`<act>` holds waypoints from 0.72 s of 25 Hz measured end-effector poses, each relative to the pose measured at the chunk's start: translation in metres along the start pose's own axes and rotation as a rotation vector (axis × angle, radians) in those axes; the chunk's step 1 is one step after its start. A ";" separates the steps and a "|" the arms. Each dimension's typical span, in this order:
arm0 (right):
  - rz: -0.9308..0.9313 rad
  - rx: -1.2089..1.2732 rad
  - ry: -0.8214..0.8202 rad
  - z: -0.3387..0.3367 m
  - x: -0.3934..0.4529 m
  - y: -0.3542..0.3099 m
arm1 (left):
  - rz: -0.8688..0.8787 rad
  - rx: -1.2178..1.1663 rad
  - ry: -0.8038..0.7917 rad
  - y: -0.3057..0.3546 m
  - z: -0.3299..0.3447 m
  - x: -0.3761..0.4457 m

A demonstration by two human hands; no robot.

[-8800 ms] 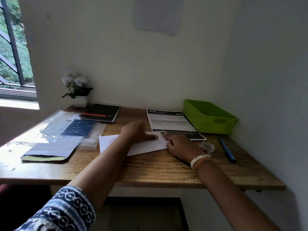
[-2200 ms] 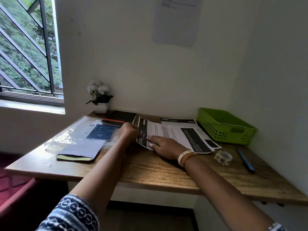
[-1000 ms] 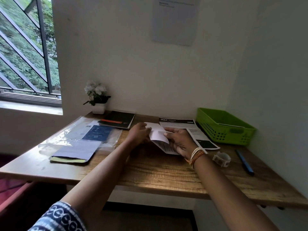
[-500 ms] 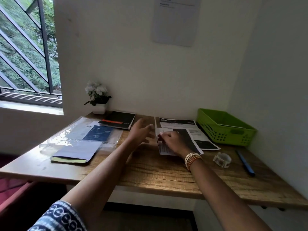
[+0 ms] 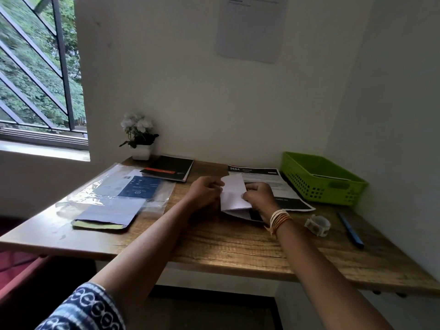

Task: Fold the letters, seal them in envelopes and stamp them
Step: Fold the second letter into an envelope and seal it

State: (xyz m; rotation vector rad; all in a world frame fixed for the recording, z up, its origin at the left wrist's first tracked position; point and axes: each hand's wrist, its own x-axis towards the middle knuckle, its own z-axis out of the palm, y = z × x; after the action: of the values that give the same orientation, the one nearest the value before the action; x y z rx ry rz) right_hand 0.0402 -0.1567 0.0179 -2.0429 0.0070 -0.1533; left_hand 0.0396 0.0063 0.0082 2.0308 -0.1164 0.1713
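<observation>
- Folding a letter (image 5: 234, 195) at the middle of the wooden bench (image 5: 221, 244), both hands curled on the white sheet, lifted a little at its far end, near end down on the wood.
- Left hand (image 5: 204, 191) pinching the sheet's left edge; right hand (image 5: 258, 196) gripping its right edge, fingers bent over the paper, bangles (image 5: 279, 219) at the wrist.
- Judged light, thin and limp: likely to sag unless held at both edges, easy to crease crooked, quick to slide on smooth wood. Best taken at opposite edges near the fold line, then pressed flat with straight fingers.
- Lying just behind the hands, a second printed letter (image 5: 269, 184), headed with a black band, partly under the folded one.
- Standing at the far right against the wall, a green basket (image 5: 323, 179), something pale lying inside, too hidden to name.
- Resting right of the bangled wrist, a small roll (image 5: 317, 225), perhaps stamps or tape, and beyond it a blue pen (image 5: 350, 229) near the bench edge, both within reach and clear of the fold.
- Spread at left, a clear plastic sleeve (image 5: 112, 198) over blue and grey papers; behind it a black notebook (image 5: 169, 171) and a potted white flower (image 5: 139, 135).
- Crowding the work only slightly: the flat letter underneath, apt to shift or get caught in the crease.
</observation>
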 end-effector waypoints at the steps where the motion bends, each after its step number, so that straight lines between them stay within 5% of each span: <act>1: 0.028 0.056 -0.002 0.000 0.000 -0.001 | -0.023 0.006 0.011 0.000 0.000 0.001; 5: 0.129 0.347 -0.095 0.000 -0.003 -0.005 | -0.076 0.006 0.036 0.001 -0.001 0.002; 11: -0.197 -0.346 -0.058 0.004 -0.009 -0.001 | -0.096 0.028 0.081 0.003 -0.001 0.000; 18: -0.127 -0.150 -0.117 0.006 -0.009 -0.006 | 0.049 -0.204 0.039 0.010 -0.001 -0.009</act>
State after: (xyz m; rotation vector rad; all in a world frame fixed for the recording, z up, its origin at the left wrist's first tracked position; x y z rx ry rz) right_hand 0.0317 -0.1479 0.0193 -2.1997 -0.1893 -0.1152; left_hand 0.0290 0.0027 0.0164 1.8210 -0.1529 0.2206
